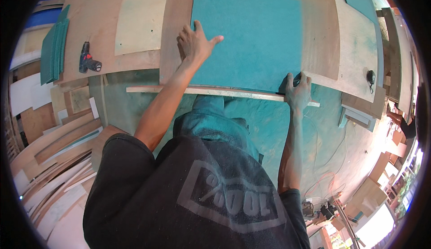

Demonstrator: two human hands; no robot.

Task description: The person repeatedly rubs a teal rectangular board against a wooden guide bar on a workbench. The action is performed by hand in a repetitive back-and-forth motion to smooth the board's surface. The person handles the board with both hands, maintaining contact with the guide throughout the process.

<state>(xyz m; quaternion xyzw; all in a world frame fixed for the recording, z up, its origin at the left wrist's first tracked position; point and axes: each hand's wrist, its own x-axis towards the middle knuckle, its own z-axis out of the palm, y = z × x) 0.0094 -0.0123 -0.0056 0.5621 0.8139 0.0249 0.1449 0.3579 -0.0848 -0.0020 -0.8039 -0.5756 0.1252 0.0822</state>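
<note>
A flat teal board (pixel 251 38) lies on the work surface in front of me. My left hand (pixel 196 43) is at its left edge, fingers spread and thumb stretched out over the teal face, with nothing in its grasp. At the near right corner, my right hand (pixel 299 92) curls around a small dark object (pixel 296 80), mostly hidden by the fingers. What kind of object it is cannot be made out. A long thin wooden strip (pixel 233 92) runs along the board's near edge, passing beneath my right hand.
A cordless drill (pixel 87 60) lies at the left, beside a stack of teal panels (pixel 54 51). Pale boards (pixel 141 15) flank the teal one. A small black device (pixel 371 77) sits at the right. Wood offcuts (pixel 63 146) pile up at lower left; cables (pixel 330 177) trail across the floor.
</note>
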